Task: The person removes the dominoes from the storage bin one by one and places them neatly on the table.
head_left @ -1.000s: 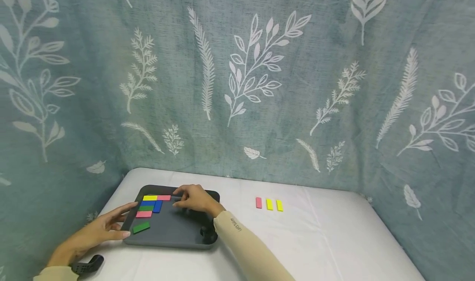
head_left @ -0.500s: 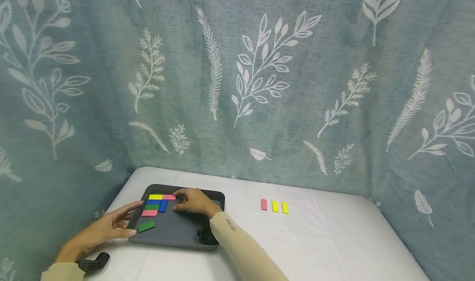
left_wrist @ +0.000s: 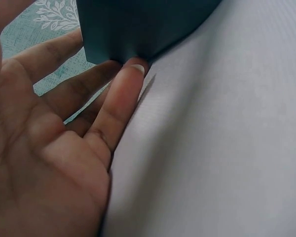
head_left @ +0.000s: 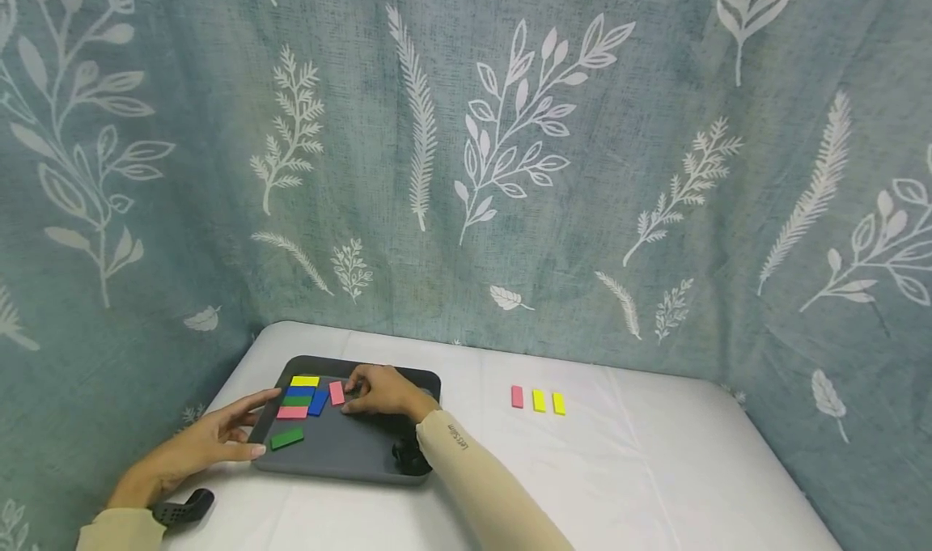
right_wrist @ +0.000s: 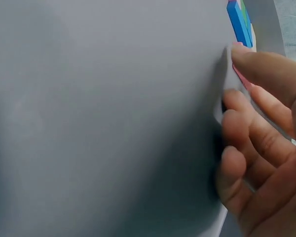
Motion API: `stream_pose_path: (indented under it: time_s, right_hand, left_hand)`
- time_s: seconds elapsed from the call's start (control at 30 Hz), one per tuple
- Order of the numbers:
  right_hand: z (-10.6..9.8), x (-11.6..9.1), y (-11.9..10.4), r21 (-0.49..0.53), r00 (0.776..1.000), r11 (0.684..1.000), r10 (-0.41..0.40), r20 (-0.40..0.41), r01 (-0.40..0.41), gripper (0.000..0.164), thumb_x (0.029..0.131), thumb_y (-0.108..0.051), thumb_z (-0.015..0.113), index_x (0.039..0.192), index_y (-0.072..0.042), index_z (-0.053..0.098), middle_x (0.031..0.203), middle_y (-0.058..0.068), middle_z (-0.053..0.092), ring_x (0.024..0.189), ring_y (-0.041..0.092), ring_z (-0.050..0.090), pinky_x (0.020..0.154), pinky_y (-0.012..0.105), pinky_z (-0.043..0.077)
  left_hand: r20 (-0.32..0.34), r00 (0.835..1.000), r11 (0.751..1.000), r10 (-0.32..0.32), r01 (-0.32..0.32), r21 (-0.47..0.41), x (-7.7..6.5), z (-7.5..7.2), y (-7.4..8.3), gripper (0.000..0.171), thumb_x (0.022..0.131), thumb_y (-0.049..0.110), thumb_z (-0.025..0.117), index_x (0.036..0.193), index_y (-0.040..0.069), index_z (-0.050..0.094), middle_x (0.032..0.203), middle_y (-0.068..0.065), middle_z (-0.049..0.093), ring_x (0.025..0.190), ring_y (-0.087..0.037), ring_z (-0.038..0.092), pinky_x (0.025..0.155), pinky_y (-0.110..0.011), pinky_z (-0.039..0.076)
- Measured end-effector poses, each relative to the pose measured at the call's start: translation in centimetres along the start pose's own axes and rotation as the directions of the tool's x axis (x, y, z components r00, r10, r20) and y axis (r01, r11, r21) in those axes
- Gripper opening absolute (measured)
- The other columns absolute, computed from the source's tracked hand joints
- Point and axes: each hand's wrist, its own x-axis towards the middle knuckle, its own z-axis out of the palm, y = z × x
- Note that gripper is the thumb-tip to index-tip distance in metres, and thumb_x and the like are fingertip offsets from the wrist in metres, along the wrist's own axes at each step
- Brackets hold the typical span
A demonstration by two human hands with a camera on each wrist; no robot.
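A dark grey tray [head_left: 342, 454] holds several flat coloured blocks. Inside it, my right hand [head_left: 389, 391] pinches a pink block [head_left: 336, 393] between thumb and fingertips. Its long side now runs front to back. The right wrist view shows only slivers of this pink block [right_wrist: 240, 76] by the thumb. To its left are a yellow block [head_left: 305, 381], stacked rows of blue [head_left: 300, 392], green [head_left: 296, 401] and pink [head_left: 292, 413], and a slanted blue block [head_left: 317, 403]. My left hand [head_left: 204, 446] rests against the tray's left side, its thumb at the front-left corner.
A loose green block [head_left: 287, 438] lies near the tray's front left. On the white table [head_left: 582, 470], right of the tray, lie a pink block [head_left: 517, 396] and two yellow blocks [head_left: 539, 400]. A patterned curtain [head_left: 451, 308] hangs behind the table.
The pink block beside the yellow one has been turned from crosswise to lengthwise and drawn slightly forward by my right hand. The neighbouring blue block has tilted. The left hand stays at the tray.
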Motion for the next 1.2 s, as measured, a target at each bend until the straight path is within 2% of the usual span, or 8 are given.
stream_pose_path:
  time_s: [0.1,0.17,0.4,0.73,0.97,1.1,1.2]
  right_hand:
    - [0.0,0.0,0.3,-0.020,1.000,1.000,0.006,-0.023,-0.006,0.048,0.088,-0.027,0.084,0.131,-0.014,0.066,0.072,-0.007,0.062,0.059,0.005,0.054,0.058,0.021,0.044]
    - [0.0,0.0,0.4,-0.047,1.000,0.999,0.007,-0.028,-0.009,0.053,0.088,-0.028,0.083,0.136,-0.016,0.065,0.071,-0.007,0.062,0.059,0.004,0.053,0.058,0.020,0.043]
    - [-0.3,-0.3,0.2,-0.090,0.999,0.996,0.022,-0.035,-0.025,0.042,0.088,-0.031,0.084,0.126,-0.019,0.072,0.075,-0.008,0.064,0.065,0.004,0.057,0.060,0.022,0.044]
    - [-0.8,-0.9,0.8,-0.072,0.999,0.997,0.020,-0.027,-0.022,0.041,0.087,-0.032,0.084,0.122,-0.014,0.072,0.073,-0.009,0.066,0.062,0.004,0.058,0.060,0.020,0.045]
    - [-2.4,-1.7,0.3,-0.041,1.000,0.999,0.010,-0.017,-0.011,0.038,0.090,-0.029,0.082,0.122,-0.014,0.070,0.070,-0.009,0.069,0.058,0.007,0.060,0.057,0.022,0.046]
    - [-3.3,-2.5,0.1,-0.077,1.000,0.997,-0.007,-0.025,0.005,0.039,0.090,-0.032,0.082,0.123,-0.014,0.070,0.071,-0.010,0.067,0.061,0.005,0.058,0.060,0.021,0.045]
    - [-3.9,-3.2,0.1,-0.092,0.999,0.996,-0.017,-0.027,0.014,0.042,0.090,-0.034,0.082,0.125,-0.014,0.069,0.074,-0.012,0.067,0.065,0.003,0.058,0.064,0.020,0.045]
  left_hand:
    - [0.003,1.000,1.000,0.000,0.000,0.005,0.3,0.2,0.1,0.085,0.096,0.024,0.074,0.165,0.024,0.023,0.161,-0.025,0.030,0.141,-0.043,0.036,0.099,-0.056,0.042]
    - [0.004,1.000,1.000,0.003,-0.003,0.012,0.5,0.3,0.2,0.085,0.096,0.024,0.074,0.165,0.025,0.024,0.160,-0.024,0.031,0.140,-0.042,0.037,0.099,-0.055,0.043]
    - [0.018,1.000,1.000,0.018,-0.018,0.010,0.6,0.7,0.7,0.086,0.096,0.022,0.074,0.165,0.022,0.023,0.160,-0.026,0.031,0.139,-0.042,0.038,0.096,-0.049,0.043]
    - [0.007,1.000,1.000,0.006,-0.006,0.013,1.0,0.9,0.6,0.088,0.095,0.022,0.076,0.165,0.020,0.023,0.159,-0.027,0.032,0.138,-0.042,0.040,0.096,-0.052,0.044]
    - [0.032,0.999,0.999,0.042,-0.043,0.024,0.5,0.3,0.4,0.084,0.098,0.019,0.071,0.165,0.019,0.021,0.158,-0.026,0.035,0.134,-0.035,0.044,0.094,-0.047,0.046]
    - [0.038,0.999,0.999,0.034,-0.035,0.018,0.1,0.1,0.2,0.082,0.099,0.018,0.070,0.165,0.021,0.021,0.160,-0.026,0.031,0.137,-0.034,0.041,0.095,-0.046,0.045]
    - [0.042,0.999,1.000,0.009,-0.008,-0.002,-0.4,-0.1,0.1,0.083,0.099,0.019,0.069,0.165,0.022,0.020,0.161,-0.026,0.028,0.133,-0.034,0.043,0.094,-0.045,0.046]
